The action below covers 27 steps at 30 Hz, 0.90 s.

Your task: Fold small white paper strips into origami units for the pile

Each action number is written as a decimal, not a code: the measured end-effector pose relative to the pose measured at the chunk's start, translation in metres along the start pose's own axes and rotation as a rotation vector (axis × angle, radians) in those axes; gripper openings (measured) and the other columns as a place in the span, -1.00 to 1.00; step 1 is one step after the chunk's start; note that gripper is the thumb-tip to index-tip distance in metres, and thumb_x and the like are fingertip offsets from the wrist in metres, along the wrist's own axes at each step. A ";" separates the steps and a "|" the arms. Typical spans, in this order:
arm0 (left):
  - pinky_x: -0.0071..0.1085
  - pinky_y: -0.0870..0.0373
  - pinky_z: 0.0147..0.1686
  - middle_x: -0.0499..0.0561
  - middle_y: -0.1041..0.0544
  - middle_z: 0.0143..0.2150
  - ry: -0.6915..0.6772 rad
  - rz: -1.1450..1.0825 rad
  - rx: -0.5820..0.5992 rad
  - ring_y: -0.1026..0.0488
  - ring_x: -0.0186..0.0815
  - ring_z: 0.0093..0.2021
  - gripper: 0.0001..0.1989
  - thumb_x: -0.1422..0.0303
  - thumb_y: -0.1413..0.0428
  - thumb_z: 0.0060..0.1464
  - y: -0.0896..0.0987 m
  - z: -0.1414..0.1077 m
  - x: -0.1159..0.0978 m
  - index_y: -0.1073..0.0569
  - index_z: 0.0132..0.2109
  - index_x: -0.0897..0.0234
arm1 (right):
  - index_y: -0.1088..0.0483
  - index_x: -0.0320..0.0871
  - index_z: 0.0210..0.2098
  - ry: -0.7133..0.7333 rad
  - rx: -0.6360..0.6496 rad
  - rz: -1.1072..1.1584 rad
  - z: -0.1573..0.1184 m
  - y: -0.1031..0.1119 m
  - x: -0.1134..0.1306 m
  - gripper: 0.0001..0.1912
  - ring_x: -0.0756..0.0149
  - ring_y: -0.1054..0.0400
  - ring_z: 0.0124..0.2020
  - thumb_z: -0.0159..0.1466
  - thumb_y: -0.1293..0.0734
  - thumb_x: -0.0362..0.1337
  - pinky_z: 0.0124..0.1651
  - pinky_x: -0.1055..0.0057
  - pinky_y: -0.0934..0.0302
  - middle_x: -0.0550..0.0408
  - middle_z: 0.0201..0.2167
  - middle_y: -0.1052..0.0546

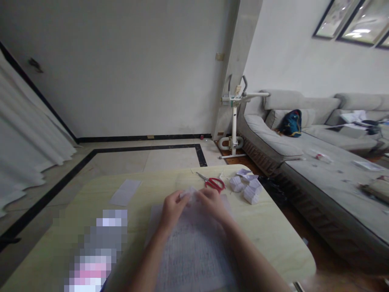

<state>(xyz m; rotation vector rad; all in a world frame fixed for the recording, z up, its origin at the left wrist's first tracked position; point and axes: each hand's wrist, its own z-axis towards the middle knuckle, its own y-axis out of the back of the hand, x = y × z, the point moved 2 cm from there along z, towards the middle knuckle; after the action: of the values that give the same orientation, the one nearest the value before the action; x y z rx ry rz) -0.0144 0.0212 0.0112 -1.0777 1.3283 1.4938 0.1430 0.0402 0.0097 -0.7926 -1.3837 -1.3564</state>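
Between my two hands is a small piece of white paper (191,192), bent or folded, its exact shape blurred. My left hand (174,206) pinches it from the left and my right hand (212,202) from the right, fingers closed on both sides. Beneath my hands and forearms lies a large printed sheet (197,253), its text too blurred to read. Just beyond my right hand rest scissors with red handles (215,184), blades pointing left. Several folded white paper pieces (251,190) sit to their right.
A pale wooden table (273,239) with rounded corners carries everything. A blank paper slip (126,192) lies at its far left, with a pixelated patch nearer me. Right of the table stand a grey sofa (328,190) and a white exercise machine (234,125). A white curtain (27,134) hangs at left.
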 end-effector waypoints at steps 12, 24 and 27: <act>-0.53 -0.22 -0.61 -0.06 -0.46 -0.60 -0.006 0.006 -0.023 -0.40 -0.34 -0.58 -0.71 0.16 -0.13 -0.06 -0.002 -0.001 0.003 -0.50 -0.40 0.35 | -0.45 -0.21 -0.41 0.041 -0.006 0.007 0.001 0.000 0.000 -0.79 0.33 -0.33 -0.41 0.20 -0.24 -0.23 -0.39 0.45 -0.16 0.07 -0.45 -0.49; -0.47 -0.30 -0.56 -0.02 -0.51 -0.57 0.073 -0.125 0.045 -0.44 -0.30 -0.55 -0.69 0.15 -0.15 -0.07 -0.006 -0.001 0.004 -0.49 -0.40 0.38 | -0.41 -0.19 -0.46 0.079 -0.086 -0.031 -0.002 -0.001 0.007 -0.79 0.35 -0.28 -0.47 0.20 -0.25 -0.20 -0.41 0.44 -0.14 0.10 -0.53 -0.43; -0.48 -0.28 -0.57 -0.03 -0.50 -0.58 0.066 -0.089 0.071 -0.43 -0.30 -0.56 -0.68 0.13 -0.15 -0.07 -0.007 -0.002 0.004 -0.49 -0.43 0.37 | -0.41 -0.19 -0.42 0.098 -0.101 -0.007 -0.003 0.000 0.007 -0.83 0.35 -0.30 -0.44 0.18 -0.27 -0.22 -0.36 0.44 -0.17 0.10 -0.49 -0.44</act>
<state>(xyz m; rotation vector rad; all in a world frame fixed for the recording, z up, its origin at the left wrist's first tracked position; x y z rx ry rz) -0.0089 0.0196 0.0052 -1.1343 1.3506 1.3465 0.1411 0.0364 0.0162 -0.7776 -1.2506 -1.4603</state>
